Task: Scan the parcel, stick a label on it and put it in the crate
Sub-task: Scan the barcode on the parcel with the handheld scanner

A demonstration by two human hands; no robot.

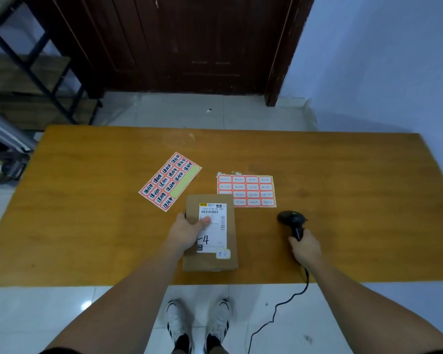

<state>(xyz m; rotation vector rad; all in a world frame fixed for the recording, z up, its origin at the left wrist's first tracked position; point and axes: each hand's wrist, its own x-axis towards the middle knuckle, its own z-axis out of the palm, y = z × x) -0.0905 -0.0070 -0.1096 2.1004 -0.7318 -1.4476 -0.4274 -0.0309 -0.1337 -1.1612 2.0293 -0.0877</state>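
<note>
A brown cardboard parcel (230, 231) with a white shipping label and a small yellow-edged sticker near its front corner lies at the front middle of the orange table (87, 213). My left hand (189, 231) grips the parcel's left edge, thumb on the shipping label. My right hand (306, 249) holds the handle of a black barcode scanner (292, 221), which rests on the table to the right of the parcel with a green light on its head. Two sheets of red-bordered labels lie behind the parcel: a written one (169, 181) and a fainter one (247, 191). No crate is in view.
The scanner's black cable (279, 305) drops off the table's front edge to the tiled floor. My white shoes (197, 323) stand under the front edge. A dark wooden door (184, 42) is behind the table and a metal shelf (23, 72) at the far left.
</note>
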